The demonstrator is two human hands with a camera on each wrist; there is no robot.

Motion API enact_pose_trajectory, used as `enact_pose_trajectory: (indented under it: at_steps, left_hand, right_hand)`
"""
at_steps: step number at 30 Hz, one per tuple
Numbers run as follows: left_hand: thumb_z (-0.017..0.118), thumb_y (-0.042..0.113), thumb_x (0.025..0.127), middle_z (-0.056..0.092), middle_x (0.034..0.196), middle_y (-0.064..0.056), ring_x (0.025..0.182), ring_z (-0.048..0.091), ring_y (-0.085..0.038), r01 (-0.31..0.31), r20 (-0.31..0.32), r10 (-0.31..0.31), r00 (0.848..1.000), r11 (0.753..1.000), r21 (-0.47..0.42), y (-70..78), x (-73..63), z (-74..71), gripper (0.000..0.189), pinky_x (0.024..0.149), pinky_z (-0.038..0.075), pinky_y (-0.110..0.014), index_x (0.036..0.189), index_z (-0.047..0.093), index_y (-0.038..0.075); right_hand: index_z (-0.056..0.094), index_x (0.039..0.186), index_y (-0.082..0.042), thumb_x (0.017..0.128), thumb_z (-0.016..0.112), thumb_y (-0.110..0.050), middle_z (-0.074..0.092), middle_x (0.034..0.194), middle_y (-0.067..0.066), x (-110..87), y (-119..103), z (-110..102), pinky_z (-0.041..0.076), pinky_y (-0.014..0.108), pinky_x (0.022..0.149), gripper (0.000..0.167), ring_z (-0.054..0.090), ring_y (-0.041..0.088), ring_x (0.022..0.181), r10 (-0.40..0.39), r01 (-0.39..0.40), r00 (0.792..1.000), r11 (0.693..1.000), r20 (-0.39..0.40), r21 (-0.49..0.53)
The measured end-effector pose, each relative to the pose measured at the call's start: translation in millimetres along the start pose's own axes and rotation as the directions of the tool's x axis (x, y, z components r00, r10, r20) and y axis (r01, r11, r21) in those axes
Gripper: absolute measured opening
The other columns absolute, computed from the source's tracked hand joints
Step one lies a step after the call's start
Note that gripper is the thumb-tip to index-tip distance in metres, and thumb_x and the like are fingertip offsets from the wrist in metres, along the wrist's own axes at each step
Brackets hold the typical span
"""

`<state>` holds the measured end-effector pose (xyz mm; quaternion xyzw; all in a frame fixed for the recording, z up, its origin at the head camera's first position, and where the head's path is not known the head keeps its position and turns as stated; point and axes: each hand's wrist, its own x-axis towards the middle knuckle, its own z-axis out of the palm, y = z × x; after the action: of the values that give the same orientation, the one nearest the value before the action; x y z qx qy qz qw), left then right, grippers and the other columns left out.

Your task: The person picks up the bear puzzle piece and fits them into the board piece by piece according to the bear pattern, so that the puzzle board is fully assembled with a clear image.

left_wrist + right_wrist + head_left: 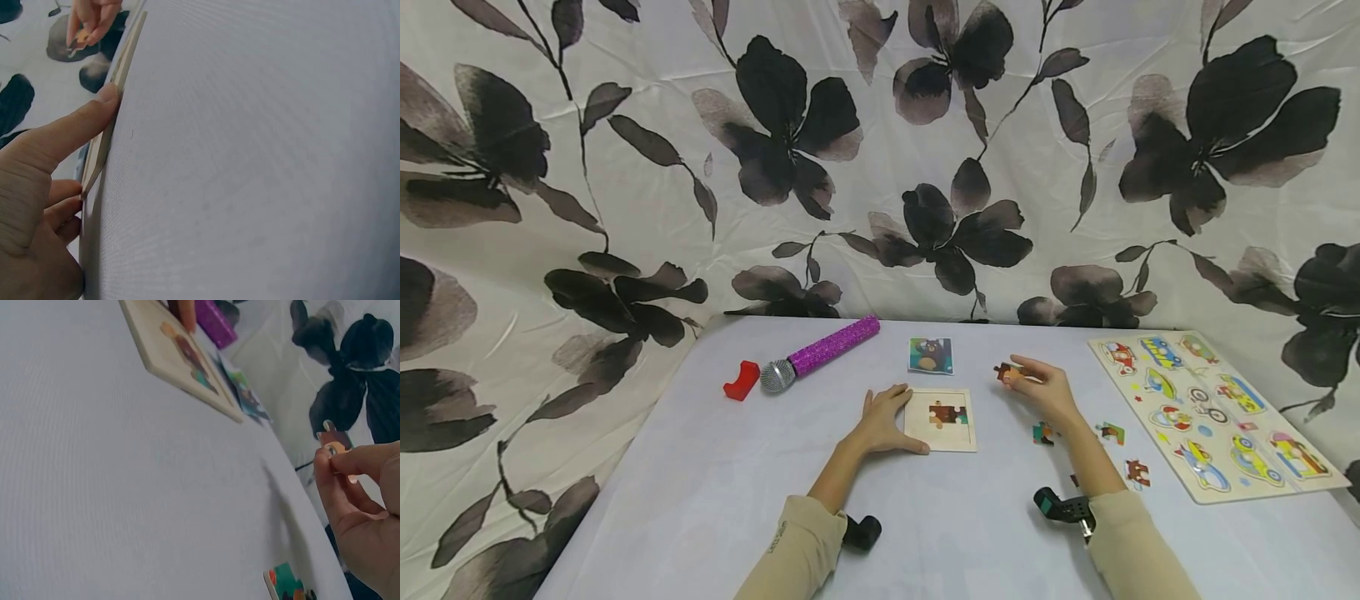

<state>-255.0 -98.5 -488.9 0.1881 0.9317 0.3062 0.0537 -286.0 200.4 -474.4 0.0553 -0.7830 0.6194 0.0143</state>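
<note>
Our right hand is pinching one brown-orange jigsaw piece. Our spread left hand is touching one part-filled square wooden tray.

In the head view we look forward and down across the surface; both tilted wrist views bring us nearer, sharing the wooden board.

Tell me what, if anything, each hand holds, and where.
The right hand pinches a brown-and-orange puzzle piece near its orange part. The left hand touches the left side of the puzzle board.
</note>
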Motion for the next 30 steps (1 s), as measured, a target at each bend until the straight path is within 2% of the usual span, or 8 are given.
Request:
enact_pose_trajectory:
  at_steps: [2,4,10,15,18,21,26,30]
  left_hand:
    - [0.084,0.046,0.062,0.036,0.147,-0.017,0.138,0.028,-0.033,0.002,0.001,-0.002,1.0,1.0,0.0,0.1,0.2,0.0,0.101,0.113,0.002,-0.059,0.139,0.042,-0.002]
    - [0.085,0.046,0.062,0.036,0.147,-0.017,0.138,0.028,-0.033,0.002,-0.001,-0.002,1.0,1.0,-0.002,0.0,0.1,0.0,0.101,0.113,0.002,-0.059,0.139,0.042,-0.002]
    - [0.085,0.046,0.061,0.037,0.147,-0.017,0.138,0.028,-0.033,-0.003,-0.004,0.003,1.0,1.0,-0.002,-0.6,0.6,0.2,0.101,0.113,0.002,-0.059,0.139,0.042,-0.002]
    - [0.085,0.046,0.061,0.037,0.146,-0.017,0.138,0.028,-0.033,-0.004,-0.004,0.004,1.0,1.0,-0.004,-0.6,0.0,0.6,0.101,0.113,0.003,-0.059,0.139,0.043,-0.002]
    - [0.085,0.046,0.061,0.037,0.146,-0.017,0.138,0.028,-0.033,-0.007,-0.004,0.007,1.0,1.0,0.0,-0.8,-0.1,0.8,0.101,0.113,0.003,-0.059,0.139,0.042,-0.002]
    - [0.085,0.046,0.061,0.037,0.146,-0.017,0.138,0.029,-0.033,-0.009,-0.004,0.009,1.0,1.0,0.001,-1.2,0.0,1.0,0.101,0.112,0.003,-0.06,0.139,0.042,-0.002]
    - [0.085,0.046,0.061,0.037,0.146,-0.017,0.138,0.029,-0.033,-0.008,-0.006,0.008,1.0,1.0,-0.005,-1.5,0.2,0.7,0.101,0.112,0.003,-0.06,0.139,0.042,-0.002]
    - [0.085,0.046,0.061,0.037,0.146,-0.017,0.138,0.029,-0.033,-0.007,-0.005,0.007,1.0,1.0,-0.003,-1.4,0.2,0.4,0.1,0.112,0.003,-0.06,0.139,0.043,-0.001]
  right_hand:
    - [0.051,0.13,0.007,0.086,0.065,-0.005,0.058,0.114,0.023,0.9,-2.2,3.5,0.05,0.011,0.072,0.048,0.057,-0.004,0.084,-0.002,0.001,1.0,1.0,-0.017,-0.013]
    - [0.05,0.13,0.008,0.086,0.065,-0.004,0.062,0.108,0.017,2.3,-3.5,7.3,0.052,0.013,0.073,0.048,0.059,-0.003,0.082,-0.011,0.011,1.0,1.0,-0.019,0.018]
    - [0.048,0.127,0.015,0.086,0.065,0.001,0.062,0.094,0.002,4.6,-5.8,21.0,0.055,0.021,0.075,0.047,0.066,0.002,0.078,-0.049,0.046,0.999,0.984,0.014,0.174]
    - [0.05,0.122,0.018,0.087,0.062,0.004,0.062,0.091,0.001,4.2,-10.0,34.4,0.055,0.022,0.075,0.04,0.067,0.004,0.077,-0.067,0.054,0.997,0.971,0.049,0.233]
    - [0.051,0.12,0.019,0.087,0.06,0.005,0.063,0.091,0.004,3.9,-13.5,41.9,0.056,0.022,0.075,0.037,0.066,0.004,0.076,-0.065,0.048,0.996,0.971,0.064,0.236]
    - [0.054,0.117,0.017,0.088,0.062,0.001,0.066,0.089,0.005,4.2,-17.6,48.9,0.056,0.021,0.073,0.035,0.065,0.004,0.076,-0.057,0.046,0.997,0.98,0.055,0.191]
    - [0.059,0.111,0.013,0.087,0.065,-0.008,0.068,0.081,-0.005,4.9,-25.1,59.5,0.051,0.02,0.065,0.032,0.063,0.012,0.076,-0.014,0.012,1.0,0.992,0.01,0.129]
    - [0.053,0.116,0.014,0.087,0.062,-0.001,0.067,0.079,-0.005,4.1,-28.9,66.5,0.054,0.02,0.068,0.034,0.064,0.014,0.074,0.028,-0.039,0.998,0.972,0.051,0.231]
